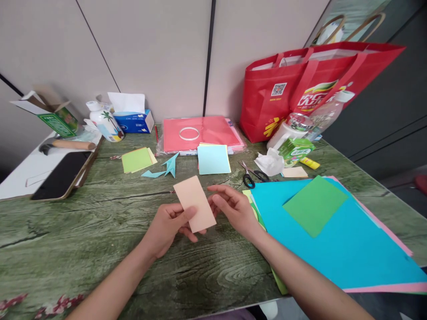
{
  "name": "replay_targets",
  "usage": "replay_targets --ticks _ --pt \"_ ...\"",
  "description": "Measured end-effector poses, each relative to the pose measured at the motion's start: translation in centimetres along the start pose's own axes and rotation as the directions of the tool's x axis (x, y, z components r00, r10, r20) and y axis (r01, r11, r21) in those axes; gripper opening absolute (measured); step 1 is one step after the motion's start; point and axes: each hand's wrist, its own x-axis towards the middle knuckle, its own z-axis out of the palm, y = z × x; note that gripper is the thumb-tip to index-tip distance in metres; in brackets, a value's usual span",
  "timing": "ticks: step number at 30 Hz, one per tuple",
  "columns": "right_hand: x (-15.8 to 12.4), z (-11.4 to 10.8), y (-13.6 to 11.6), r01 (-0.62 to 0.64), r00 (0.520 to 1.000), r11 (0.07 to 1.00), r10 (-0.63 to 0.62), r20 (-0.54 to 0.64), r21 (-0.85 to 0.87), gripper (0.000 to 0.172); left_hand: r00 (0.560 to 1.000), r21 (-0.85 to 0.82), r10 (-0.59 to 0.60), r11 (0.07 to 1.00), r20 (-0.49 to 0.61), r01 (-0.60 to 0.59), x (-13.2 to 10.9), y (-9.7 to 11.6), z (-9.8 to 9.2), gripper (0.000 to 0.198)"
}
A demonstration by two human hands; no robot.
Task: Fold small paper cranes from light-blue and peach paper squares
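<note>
My left hand grips a peach sheet of paper by its lower left edge, thumb on top and fingers underneath. The sheet is a tall rectangle, held tilted above the table. Close to its right edge is my right hand, its fingers loosely curved and apart; some fingertips are partly hidden behind the paper. Beyond the hands lies a folded light-blue paper figure with a pointed strip trailing left. A stack of light-blue square sheets and black-handled scissors lie farther back.
A large blue sheet with a green square covers the right side. Green paper, a phone and a hammer sit left. At the back are a tissue box, red paper pack and red bag.
</note>
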Motion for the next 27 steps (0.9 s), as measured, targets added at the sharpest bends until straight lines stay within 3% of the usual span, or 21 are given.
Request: replay_targets --ticks 5,10,19,27 --pt "-0.42 0.16 -0.05 -0.021 0.997 1.0 0.02 0.08 0.009 0.025 0.997 -0.098 0.01 0.995 -0.077 -0.018 -0.15 0.25 0.24 0.026" --pt "-0.64 0.27 -0.17 -0.035 0.996 0.999 0.035 0.082 -0.007 0.017 0.993 -0.074 0.02 0.997 -0.119 -0.029 -0.32 0.37 0.24 0.026" --pt "-0.64 0.3 -0.29 -0.088 0.988 0.996 0.082 0.134 0.036 0.024 0.938 -0.143 0.133 0.972 -0.32 -0.186 -0.04 0.62 -0.09 0.025" --pt "-0.57 0.05 -0.26 -0.062 0.99 0.996 0.052 0.134 0.068 0.026 0.906 -0.128 0.197 0.957 -0.375 -0.261 -0.04 0.18 0.32 0.023"
